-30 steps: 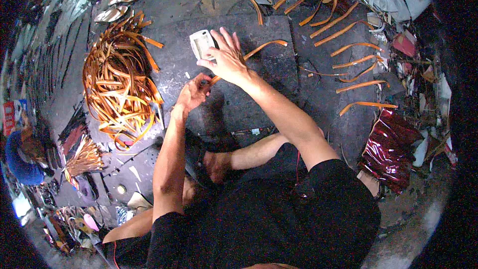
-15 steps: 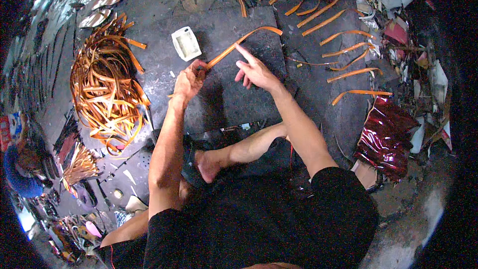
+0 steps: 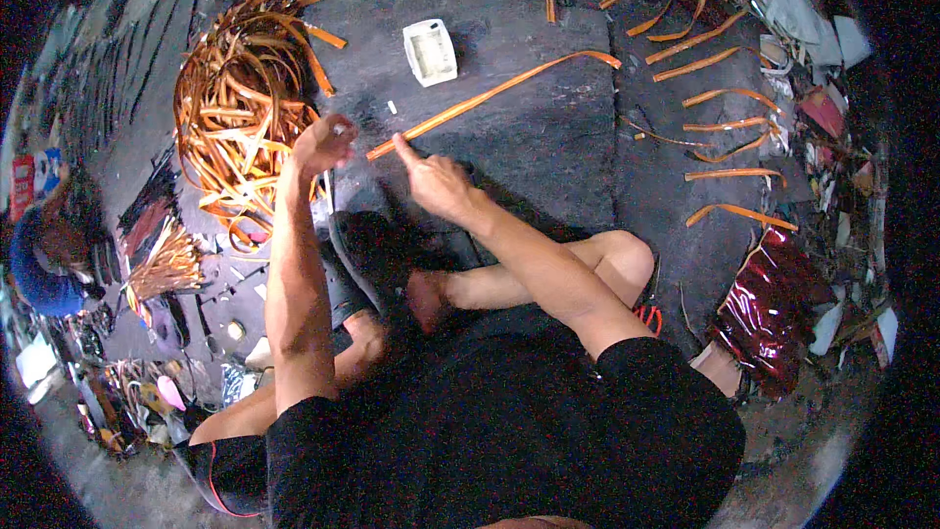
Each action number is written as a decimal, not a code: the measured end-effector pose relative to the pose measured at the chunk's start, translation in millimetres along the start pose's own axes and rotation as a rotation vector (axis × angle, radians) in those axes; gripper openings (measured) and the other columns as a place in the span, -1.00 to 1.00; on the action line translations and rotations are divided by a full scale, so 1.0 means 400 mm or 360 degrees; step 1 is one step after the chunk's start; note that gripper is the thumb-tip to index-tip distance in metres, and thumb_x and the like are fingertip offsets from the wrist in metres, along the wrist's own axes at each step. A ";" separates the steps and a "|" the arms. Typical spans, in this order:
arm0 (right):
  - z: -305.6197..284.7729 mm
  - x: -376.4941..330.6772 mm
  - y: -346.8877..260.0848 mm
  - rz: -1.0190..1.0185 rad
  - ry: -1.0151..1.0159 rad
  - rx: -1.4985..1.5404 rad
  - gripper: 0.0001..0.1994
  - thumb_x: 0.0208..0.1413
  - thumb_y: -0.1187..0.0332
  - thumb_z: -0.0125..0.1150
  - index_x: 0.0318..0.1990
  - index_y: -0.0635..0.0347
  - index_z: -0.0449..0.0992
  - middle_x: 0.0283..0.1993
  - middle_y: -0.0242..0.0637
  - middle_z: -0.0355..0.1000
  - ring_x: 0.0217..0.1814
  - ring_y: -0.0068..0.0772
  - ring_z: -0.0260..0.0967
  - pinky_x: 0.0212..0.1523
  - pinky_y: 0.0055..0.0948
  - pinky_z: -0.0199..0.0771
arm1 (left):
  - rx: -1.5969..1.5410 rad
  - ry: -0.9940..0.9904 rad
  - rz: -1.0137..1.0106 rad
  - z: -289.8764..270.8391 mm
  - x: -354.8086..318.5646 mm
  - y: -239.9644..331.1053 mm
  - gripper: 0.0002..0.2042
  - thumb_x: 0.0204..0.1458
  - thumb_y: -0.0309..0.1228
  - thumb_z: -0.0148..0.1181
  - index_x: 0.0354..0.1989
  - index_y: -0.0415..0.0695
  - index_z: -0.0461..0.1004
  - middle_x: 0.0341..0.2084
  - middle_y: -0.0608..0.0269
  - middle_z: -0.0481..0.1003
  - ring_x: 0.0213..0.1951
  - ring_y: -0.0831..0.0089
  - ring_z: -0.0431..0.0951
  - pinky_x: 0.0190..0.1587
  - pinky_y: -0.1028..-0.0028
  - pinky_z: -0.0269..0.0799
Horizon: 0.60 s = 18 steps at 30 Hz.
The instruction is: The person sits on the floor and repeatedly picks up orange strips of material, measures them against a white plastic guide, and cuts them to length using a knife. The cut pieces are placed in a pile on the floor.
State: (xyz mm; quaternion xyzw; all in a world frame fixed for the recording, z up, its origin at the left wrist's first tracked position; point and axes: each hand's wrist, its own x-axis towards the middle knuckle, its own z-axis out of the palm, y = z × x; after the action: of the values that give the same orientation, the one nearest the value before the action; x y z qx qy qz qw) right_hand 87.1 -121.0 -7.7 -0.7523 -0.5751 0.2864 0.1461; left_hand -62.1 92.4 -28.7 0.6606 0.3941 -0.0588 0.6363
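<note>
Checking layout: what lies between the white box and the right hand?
In the head view, the orange strip crosses between the white box and the right hand.

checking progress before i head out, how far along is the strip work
Separate orange leather-like strips already lie spread out at the right. In hand: one long orange strip, the right hand pressing its near end, the left hand closed beside it. The tangled heap of orange strips remains.

Looks like a floor-level craft workshop: heap of orange strips, cut pieces, scraps strewn over dark floor.
</note>
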 end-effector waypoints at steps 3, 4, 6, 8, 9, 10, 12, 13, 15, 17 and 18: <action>0.110 0.012 -0.074 -0.0447 0.0211 0.0089 -0.30 0.05 0.40 0.00 0.37 -0.04 -0.09 -0.35 0.13 0.47 -0.35 0.14 0.45 -0.30 0.01 0.46 | 0.0272 0.0154 0.0673 0.044 0.079 -0.056 -0.73 0.02 -0.32 0.14 -0.11 -0.12 0.46 -0.33 0.03 0.56 -0.32 0.20 0.59 -0.26 0.28 0.48; 0.166 0.023 -0.037 -0.0636 0.0493 0.0139 -0.33 0.04 0.41 0.00 0.35 -0.01 -0.03 -0.35 0.06 0.48 -0.34 0.10 0.46 -0.30 -0.04 0.47 | 0.0372 0.0097 0.0738 0.135 0.091 0.047 -0.73 0.00 -0.32 0.14 -0.11 -0.10 0.47 -0.32 0.04 0.56 -0.28 0.16 0.59 -0.22 0.26 0.48; 0.140 0.010 -0.024 -0.0681 0.0419 0.0204 -0.47 0.08 0.39 -0.03 0.27 0.01 0.17 -0.33 0.07 0.48 -0.30 0.11 0.46 -0.29 -0.05 0.47 | 0.0752 0.0090 0.0692 0.186 0.083 0.093 -0.76 -0.02 -0.35 0.12 -0.16 -0.10 0.49 -0.33 0.03 0.56 -0.26 0.11 0.58 -0.21 0.24 0.48; 0.006 -0.029 0.000 -0.0607 0.0032 0.0253 -0.55 0.12 0.34 -0.03 0.21 0.02 0.28 -0.36 0.04 0.48 -0.36 0.03 0.47 -0.33 -0.08 0.48 | 0.0828 0.0196 0.0547 0.204 0.073 0.060 -0.80 -0.06 -0.41 0.07 -0.24 -0.12 0.50 -0.36 0.01 0.56 -0.27 0.03 0.57 -0.20 0.22 0.48; -0.104 -0.065 0.043 -0.0478 -0.0242 0.0222 -0.59 0.16 0.31 -0.03 0.19 0.03 0.31 -0.38 -0.01 0.48 -0.42 -0.07 0.48 -0.38 -0.12 0.48 | 0.1048 0.0302 0.0663 0.238 0.013 0.155 -0.80 -0.07 -0.42 0.06 -0.25 -0.13 0.50 -0.35 0.01 0.56 -0.27 0.00 0.56 -0.21 0.21 0.48; -0.195 -0.089 0.063 -0.0308 -0.0419 0.0536 -0.61 0.19 0.26 -0.03 0.18 0.01 0.34 -0.42 -0.12 0.48 -0.47 -0.25 0.46 -0.45 -0.24 0.47 | 0.0986 0.0269 0.0688 0.229 0.003 0.130 -0.78 -0.07 -0.43 0.06 -0.23 -0.13 0.49 -0.34 -0.02 0.55 -0.26 0.00 0.56 -0.20 0.21 0.47; -0.343 -0.134 0.147 0.0014 -0.0466 0.1029 -0.63 0.24 0.18 -0.04 0.18 -0.01 0.36 -0.48 -0.34 0.44 -0.55 -0.57 0.37 -0.56 -0.49 0.40 | 0.0985 -0.0019 0.0641 0.196 0.005 0.115 -0.76 -0.03 -0.42 0.06 -0.16 -0.15 0.48 -0.33 0.03 0.56 -0.23 0.17 0.58 -0.19 0.29 0.47; -0.398 -0.160 0.208 0.0164 -0.0326 0.1217 -0.63 0.26 0.16 -0.04 0.18 0.00 0.36 -0.52 -0.44 0.39 -0.58 -0.71 0.30 -0.61 -0.62 0.33 | 0.0522 -0.0531 0.0533 0.188 -0.028 0.192 -0.75 0.01 -0.39 0.10 -0.14 -0.17 0.47 -0.32 0.24 0.55 -0.23 0.43 0.54 -0.19 0.44 0.45; -0.478 -0.205 0.307 0.0217 0.0297 0.1529 -0.62 0.25 0.17 0.00 0.16 0.05 0.37 -0.55 -0.49 0.33 -0.64 -0.74 0.19 -0.65 -0.71 0.22 | 0.0125 -0.0625 0.0471 0.180 -0.081 0.315 -0.74 0.01 -0.37 0.18 -0.13 -0.19 0.46 -0.29 0.41 0.49 -0.24 0.60 0.46 -0.20 0.56 0.40; -0.494 -0.252 0.404 0.0296 0.0898 0.1813 -0.62 0.24 0.18 0.02 0.15 0.10 0.38 -0.55 -0.50 0.28 -0.67 -0.76 0.10 -0.66 -0.71 0.18 | -0.0211 -0.0461 0.0583 0.214 -0.124 0.501 -0.69 0.02 -0.23 0.21 -0.16 -0.19 0.46 -0.31 0.42 0.44 -0.22 0.64 0.39 -0.18 0.58 0.34; -0.489 -0.251 0.425 0.0342 0.1056 0.1907 -0.63 0.24 0.18 0.02 0.14 0.09 0.39 -0.54 -0.50 0.28 -0.67 -0.76 0.09 -0.66 -0.71 0.17 | -0.0350 -0.0424 0.0693 0.217 -0.144 0.591 -0.70 0.05 -0.25 0.18 -0.13 -0.18 0.46 -0.34 0.44 0.43 -0.28 0.62 0.40 -0.22 0.59 0.34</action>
State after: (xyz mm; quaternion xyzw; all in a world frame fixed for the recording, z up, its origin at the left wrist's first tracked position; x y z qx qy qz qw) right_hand 319.5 -244.9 80.5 -0.6425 -0.1652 0.3223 0.6753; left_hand 76.2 18.2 176.7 0.6431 0.1596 0.0359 0.7481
